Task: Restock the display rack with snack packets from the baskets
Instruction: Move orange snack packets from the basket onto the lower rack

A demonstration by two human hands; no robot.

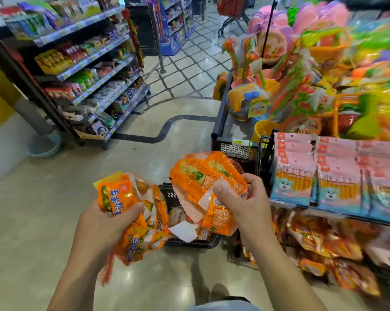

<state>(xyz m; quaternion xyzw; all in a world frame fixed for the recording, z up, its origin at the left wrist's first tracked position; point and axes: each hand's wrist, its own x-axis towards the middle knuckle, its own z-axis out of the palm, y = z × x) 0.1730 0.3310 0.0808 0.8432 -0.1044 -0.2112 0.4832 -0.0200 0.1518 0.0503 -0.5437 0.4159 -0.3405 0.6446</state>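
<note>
Above a black basket (190, 242) on the floor, both hands grip bunches of orange snack packets: left hand (104, 223) one bunch (131, 218), right hand (245, 198) another (203, 176), beside the display rack (337, 212).

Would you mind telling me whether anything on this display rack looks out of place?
Yes: the orange packets low on the display rack lie in a loose jumble, while the pink packets above stand in neat rows.

You can read 儿童 on the pink packets (295, 176) at the rack's (265, 153) front edge, and blue 玉米 on the orange packets (117, 198); the rest blurs.
</note>
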